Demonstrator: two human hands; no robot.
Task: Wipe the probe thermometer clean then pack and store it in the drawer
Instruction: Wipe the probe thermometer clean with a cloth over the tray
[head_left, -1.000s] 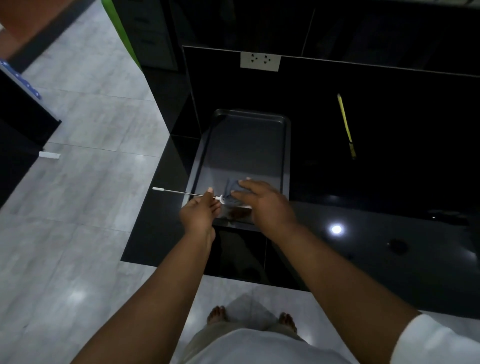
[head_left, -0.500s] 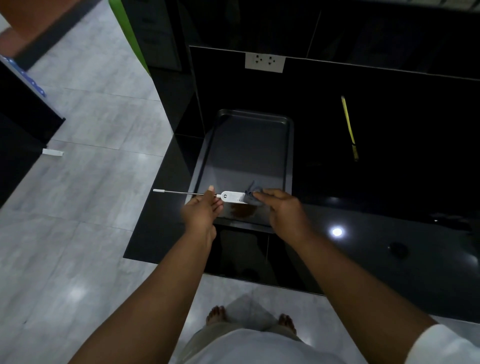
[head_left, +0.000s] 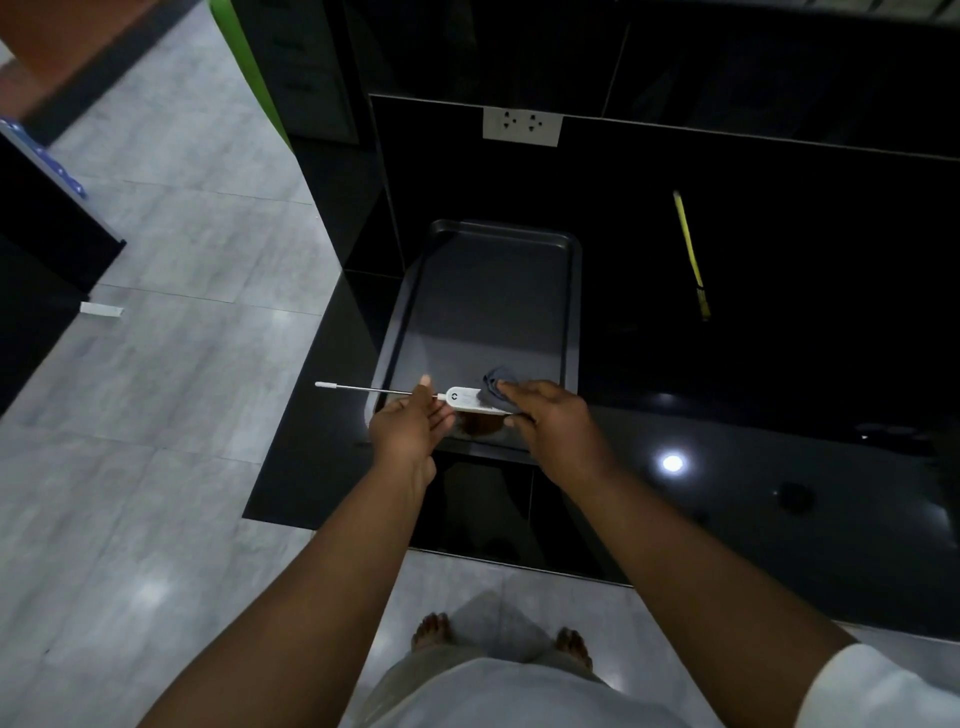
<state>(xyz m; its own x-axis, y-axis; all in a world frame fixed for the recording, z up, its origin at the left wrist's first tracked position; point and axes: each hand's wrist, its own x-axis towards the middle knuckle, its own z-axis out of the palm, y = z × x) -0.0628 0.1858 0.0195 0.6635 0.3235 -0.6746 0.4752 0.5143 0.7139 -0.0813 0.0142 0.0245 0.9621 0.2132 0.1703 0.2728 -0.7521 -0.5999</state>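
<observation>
Over the near edge of the tray (head_left: 569, 291), your left hand (head_left: 408, 428) pinched the one probe thermometer (head_left: 467, 401) where stem meets body. Its stem pointed left, level. Your right hand (head_left: 553, 415) pressed one dark cloth (head_left: 496, 387) (bunched) onto its body's right end.

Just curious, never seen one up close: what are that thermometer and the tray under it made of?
The thermometer looks like white matte plastic at the body, with a thin, shiny stem, probably steel. The tray seems dark grey coated metal: thin rolled rim, dull sheen.
</observation>
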